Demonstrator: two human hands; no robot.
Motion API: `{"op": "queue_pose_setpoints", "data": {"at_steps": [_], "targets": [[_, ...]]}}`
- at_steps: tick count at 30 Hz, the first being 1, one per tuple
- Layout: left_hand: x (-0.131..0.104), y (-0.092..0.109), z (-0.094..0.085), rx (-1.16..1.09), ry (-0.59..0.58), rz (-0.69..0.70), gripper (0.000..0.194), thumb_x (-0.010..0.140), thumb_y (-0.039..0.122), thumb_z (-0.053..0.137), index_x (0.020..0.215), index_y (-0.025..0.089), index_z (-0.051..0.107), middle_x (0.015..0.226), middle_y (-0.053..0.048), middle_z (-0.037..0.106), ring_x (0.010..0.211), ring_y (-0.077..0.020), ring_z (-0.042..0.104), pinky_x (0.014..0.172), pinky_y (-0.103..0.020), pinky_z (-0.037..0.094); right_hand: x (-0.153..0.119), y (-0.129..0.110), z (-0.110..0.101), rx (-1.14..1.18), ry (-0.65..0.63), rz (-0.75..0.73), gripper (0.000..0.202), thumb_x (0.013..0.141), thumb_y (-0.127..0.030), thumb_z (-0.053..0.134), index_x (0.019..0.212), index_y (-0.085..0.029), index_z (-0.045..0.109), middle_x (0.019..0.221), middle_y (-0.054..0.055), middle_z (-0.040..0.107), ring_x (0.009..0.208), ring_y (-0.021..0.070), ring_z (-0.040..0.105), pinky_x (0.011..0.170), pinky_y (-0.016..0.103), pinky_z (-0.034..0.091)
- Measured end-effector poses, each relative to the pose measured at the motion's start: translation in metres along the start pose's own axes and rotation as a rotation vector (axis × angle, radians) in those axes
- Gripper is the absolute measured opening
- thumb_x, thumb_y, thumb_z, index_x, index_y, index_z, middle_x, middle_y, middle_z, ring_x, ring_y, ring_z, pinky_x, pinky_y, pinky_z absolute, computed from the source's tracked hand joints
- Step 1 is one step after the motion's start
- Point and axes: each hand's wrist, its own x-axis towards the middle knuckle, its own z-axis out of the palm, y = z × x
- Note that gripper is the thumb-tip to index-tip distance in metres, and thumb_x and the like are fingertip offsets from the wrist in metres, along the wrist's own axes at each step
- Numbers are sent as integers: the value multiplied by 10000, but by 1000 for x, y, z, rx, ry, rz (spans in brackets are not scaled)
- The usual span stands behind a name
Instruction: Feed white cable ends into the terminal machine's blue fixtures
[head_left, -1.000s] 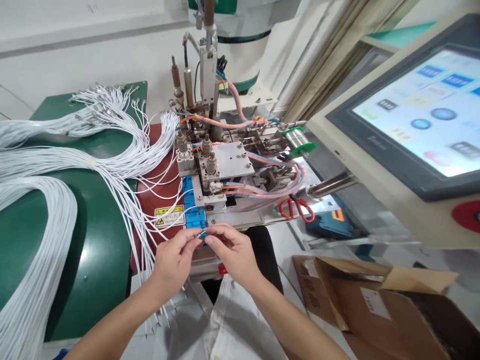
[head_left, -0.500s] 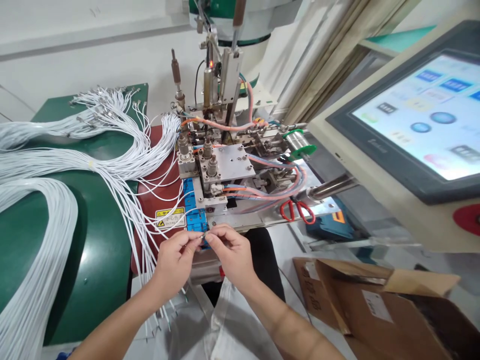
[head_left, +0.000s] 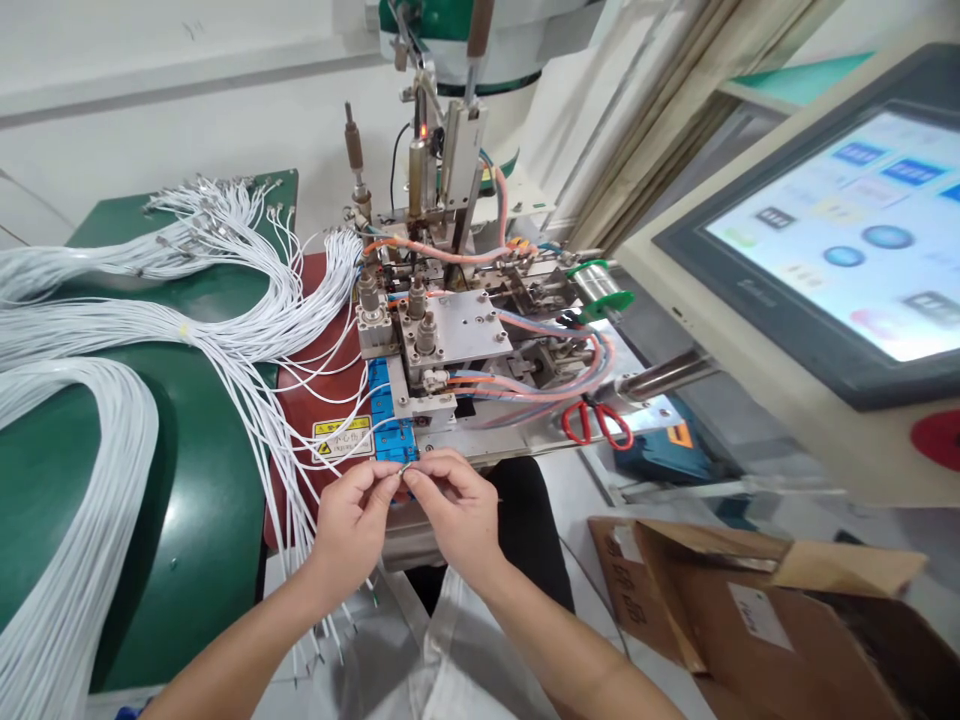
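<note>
My left hand (head_left: 351, 528) is closed in a pinch on the end of a white cable, with thumb and forefinger together. Fingertip to fingertip with it, my right hand (head_left: 459, 512) pinches the thin wire tips (head_left: 406, 468) at that cable end. Fingers hide most of this end, so the single wires cannot be made out. Just beyond both hands is a row of blue cable holders (head_left: 382, 405) along the machine's edge, with a few white cables lying across them. More white cables (head_left: 247, 400) hang down left of my left hand.
Bundled white cables (head_left: 112, 440) lie on a green table (head_left: 199, 520). Ahead stands the metal machine (head_left: 469, 325), with a solder wire spool (head_left: 598, 288) and red-handled scissors (head_left: 596, 425). A touchscreen panel (head_left: 840, 240) juts in at right, above an open cardboard box (head_left: 720, 610).
My right fingertips have shifted slightly left, closer to the left fingertips at the cable end. My left hand stays almost in place.
</note>
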Motion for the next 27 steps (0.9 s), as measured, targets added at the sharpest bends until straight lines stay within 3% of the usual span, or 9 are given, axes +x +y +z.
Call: {"op": "queue_pose_setpoints", "data": {"at_steps": [5,7,12,18,20,24,27], "targets": [[-3,0,3,-21,38,-15,203,846,278,493,920,148,630,847,-41,648,758,-123,580,729,-229,473,-1,-2,3,-126,53,-137,82,737,-143,587,674,-186,615,662,7,567,624,128,552,585,261,463],[-3,-1,3,-12,31,-22,203,842,283,500,922,148,628,863,-48,651,779,-133,590,745,-241,476,2,-4,0,-185,15,-201,87,741,-136,573,681,-188,608,669,10,575,637,129,554,596,259,463],[0,1,-7,119,-49,16,192,820,271,522,887,157,661,784,-46,655,703,-142,600,682,-245,483,19,-14,-18,-266,-260,-193,86,741,-147,561,665,-180,583,662,8,568,598,115,529,549,231,432],[6,18,-20,364,-333,141,191,793,161,498,788,209,683,736,-5,658,680,-124,581,627,-210,442,33,-32,-34,-464,-640,-184,108,694,-98,543,637,-183,578,630,-14,533,600,111,488,543,218,386],[6,18,-18,404,-316,139,189,789,160,491,757,201,673,712,0,655,650,-118,574,602,-205,437,30,-31,-30,-453,-596,-170,118,698,-102,535,619,-180,574,617,-14,528,593,111,482,541,220,380],[3,8,-7,330,-53,90,153,795,203,505,814,171,654,731,-14,663,635,-118,591,603,-211,470,14,-16,-17,-272,-228,41,181,749,-185,543,569,-176,539,578,-14,509,557,111,471,522,225,381],[0,0,-1,279,18,74,162,798,226,521,865,158,652,795,-40,674,664,-132,616,627,-229,499,5,-6,-12,-179,-168,62,214,769,-218,545,560,-174,537,574,-17,493,551,108,460,522,227,379]]}}
